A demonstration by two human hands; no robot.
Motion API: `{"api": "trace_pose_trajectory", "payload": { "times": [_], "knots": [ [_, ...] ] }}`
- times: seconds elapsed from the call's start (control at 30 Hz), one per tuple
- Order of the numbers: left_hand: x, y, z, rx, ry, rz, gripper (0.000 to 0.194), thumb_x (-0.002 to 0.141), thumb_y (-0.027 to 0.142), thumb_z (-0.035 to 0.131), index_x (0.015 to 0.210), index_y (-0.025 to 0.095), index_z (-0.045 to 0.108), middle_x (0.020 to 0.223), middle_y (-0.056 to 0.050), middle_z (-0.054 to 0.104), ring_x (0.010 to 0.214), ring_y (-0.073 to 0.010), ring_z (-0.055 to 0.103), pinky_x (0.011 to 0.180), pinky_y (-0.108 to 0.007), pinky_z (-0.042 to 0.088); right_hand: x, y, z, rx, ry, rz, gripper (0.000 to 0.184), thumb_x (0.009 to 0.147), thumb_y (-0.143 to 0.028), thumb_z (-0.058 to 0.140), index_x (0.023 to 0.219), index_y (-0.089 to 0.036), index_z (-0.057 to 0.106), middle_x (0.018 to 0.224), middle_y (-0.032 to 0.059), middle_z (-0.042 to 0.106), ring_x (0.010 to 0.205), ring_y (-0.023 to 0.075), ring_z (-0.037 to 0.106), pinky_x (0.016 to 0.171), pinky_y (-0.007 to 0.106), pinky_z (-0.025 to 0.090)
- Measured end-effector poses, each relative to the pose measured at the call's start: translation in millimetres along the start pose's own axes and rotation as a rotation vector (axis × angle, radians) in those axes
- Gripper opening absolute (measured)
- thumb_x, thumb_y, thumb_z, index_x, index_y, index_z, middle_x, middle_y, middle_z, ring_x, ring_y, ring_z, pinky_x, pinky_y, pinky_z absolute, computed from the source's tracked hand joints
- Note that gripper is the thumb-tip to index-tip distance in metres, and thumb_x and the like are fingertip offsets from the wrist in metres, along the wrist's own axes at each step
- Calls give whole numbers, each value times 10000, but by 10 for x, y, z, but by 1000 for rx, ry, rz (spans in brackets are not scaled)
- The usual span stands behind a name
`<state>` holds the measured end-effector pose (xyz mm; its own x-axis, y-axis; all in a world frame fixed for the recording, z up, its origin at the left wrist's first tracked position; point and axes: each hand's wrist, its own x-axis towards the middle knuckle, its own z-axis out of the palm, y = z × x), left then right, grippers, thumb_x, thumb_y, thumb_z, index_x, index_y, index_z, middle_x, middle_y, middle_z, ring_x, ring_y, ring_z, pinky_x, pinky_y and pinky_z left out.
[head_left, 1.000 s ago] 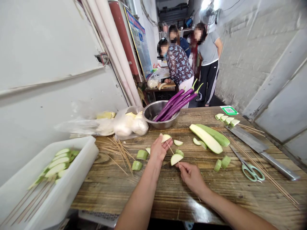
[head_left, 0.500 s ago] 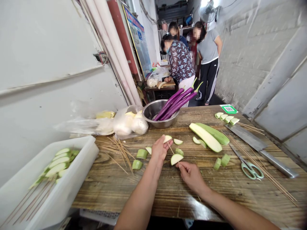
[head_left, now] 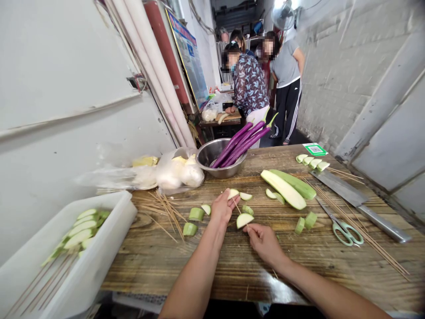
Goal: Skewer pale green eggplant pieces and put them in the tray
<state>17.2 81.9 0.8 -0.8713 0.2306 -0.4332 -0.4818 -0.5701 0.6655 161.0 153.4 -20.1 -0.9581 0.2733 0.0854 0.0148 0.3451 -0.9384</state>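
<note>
While the right hand (head_left: 265, 243) pinches a skewer (head_left: 236, 205) between thumb and finger, the left hand (head_left: 222, 209) holds the far slice (head_left: 233, 193) with thumb and fingers, its fingertips spread beneath it. Just beyond the right fingertips, the near slice (head_left: 245, 220) sits threaded on the skewer; whether the point has entered the far slice I cannot tell. Loose sticks (head_left: 169, 212) and two chunks (head_left: 196, 214) lie left of the left fingers, a bowl (head_left: 223, 172) of eggplants (head_left: 236, 148) beyond them, and scissors (head_left: 347, 233) well right of the right fingers.
</note>
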Motion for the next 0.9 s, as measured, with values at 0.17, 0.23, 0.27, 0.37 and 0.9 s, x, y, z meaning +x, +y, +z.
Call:
{"api": "trace_pose_trajectory", "payload": {
  "times": [0.17,0.23,0.27,0.37,0.9],
  "knots": [
    [-1,-18,-9,8,-1,2,43,799,108,568,823,74,557,729,-103,666,689,-203,676,703,-363,565,10,6,12,1,5,2,312,815,-322,371,661,-162,590,493,-12,500,455,122,401,439,213,275],
    [-3,-24,-11,8,-2,1,41,796,108,571,817,77,555,729,-99,665,689,-201,675,705,-362,565,12,10,16,5,7,4,309,812,-321,372,658,-162,587,484,-17,485,447,119,385,438,212,273],
    [-3,-26,-11,9,-2,1,39,795,108,573,813,79,554,729,-98,664,688,-200,675,707,-362,565,13,13,18,8,8,7,309,811,-321,371,654,-162,584,477,-20,475,441,117,376,437,212,272],
    [-2,-29,-11,13,-3,3,38,796,114,571,797,80,552,729,-96,662,686,-201,674,707,-365,565,13,20,22,14,6,13,310,810,-322,369,646,-163,579,463,-27,455,430,112,357,433,212,266],
    [-93,-137,38,96,-11,-9,55,806,132,563,784,85,544,703,-100,658,632,-177,666,696,-342,559,55,45,28,9,45,17,299,800,-316,371,659,-160,584,454,-38,408,433,112,343,438,212,262]
  ]
}}
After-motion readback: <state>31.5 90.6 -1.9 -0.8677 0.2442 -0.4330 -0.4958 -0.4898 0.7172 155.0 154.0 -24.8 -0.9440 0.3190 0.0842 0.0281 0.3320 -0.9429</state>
